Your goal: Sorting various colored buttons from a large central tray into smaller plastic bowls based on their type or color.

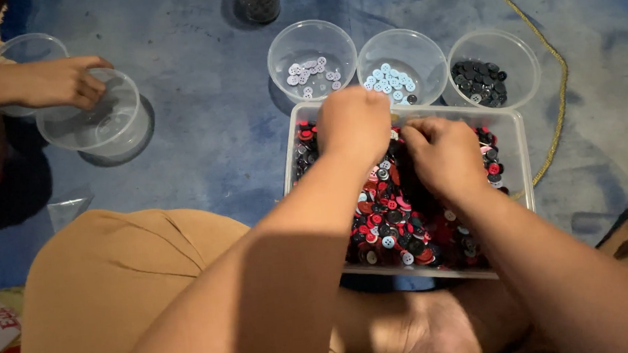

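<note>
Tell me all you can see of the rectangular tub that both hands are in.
The rectangular tub is clear plastic with rounded corners and a thin rim, lying flat on the blue floor covering before the person's legs. It is heaped with mixed buttons: red, black, pink, pale blue. The left hand and right hand dig into the pile. Three round clear bowls stand just beyond its far edge.

- Views: one, head-worn; nothing shared.
- Facing: steeply down and forward over the wearer's lap and forearms.
- Range: close; clear tub (pixel 513 129) of buttons fills the centre.
- Far edge: three bowls (pixel 280 44) on blue cloth (pixel 206 125).
- Left margin: another person's hand (pixel 59 82).
</note>
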